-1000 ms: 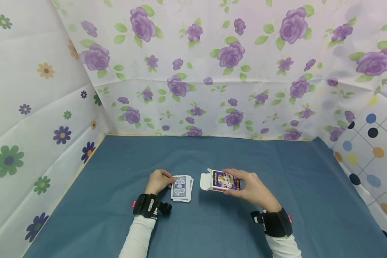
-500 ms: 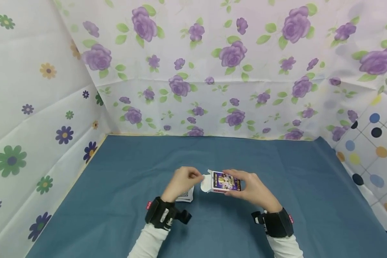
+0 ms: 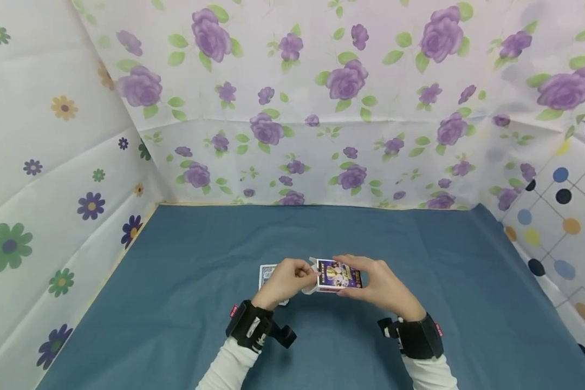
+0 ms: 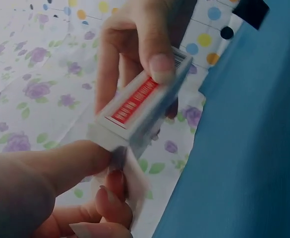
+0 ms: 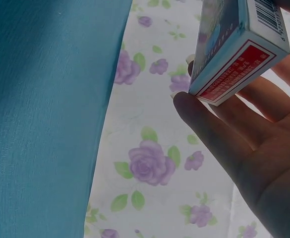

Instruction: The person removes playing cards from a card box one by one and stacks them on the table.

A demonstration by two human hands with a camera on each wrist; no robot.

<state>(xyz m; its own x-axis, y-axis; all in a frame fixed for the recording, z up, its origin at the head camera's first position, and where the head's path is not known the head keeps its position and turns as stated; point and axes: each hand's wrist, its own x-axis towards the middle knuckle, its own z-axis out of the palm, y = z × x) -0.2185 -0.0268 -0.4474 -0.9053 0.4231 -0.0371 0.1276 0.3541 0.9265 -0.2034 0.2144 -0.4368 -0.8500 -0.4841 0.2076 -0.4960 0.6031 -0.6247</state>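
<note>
My right hand (image 3: 384, 286) grips a small purple-and-white playing card box (image 3: 339, 274) above the table, thumb on one side and fingers on the other. The box's end faces left, toward my left hand (image 3: 284, 283). Seen from the left wrist, my left thumb presses that end's edge while curled fingers hold the white flap (image 4: 136, 186) below it. A deck of blue-backed playing cards (image 3: 265, 272) lies face down on the table, mostly covered by my left hand. The right wrist view shows the box's red label and barcode, with fingers behind it.
A blue cloth (image 3: 205, 238) covers the table. Behind it stands a white curtain with purple roses (image 3: 348, 81). A flower-print sheet (image 3: 53, 179) lines the left side, and a dotted sheet (image 3: 551, 244) the right.
My left hand has left the card deck and moved right to the box, where its fingers now hold the flap end. My right hand keeps the box in nearly the same place.
</note>
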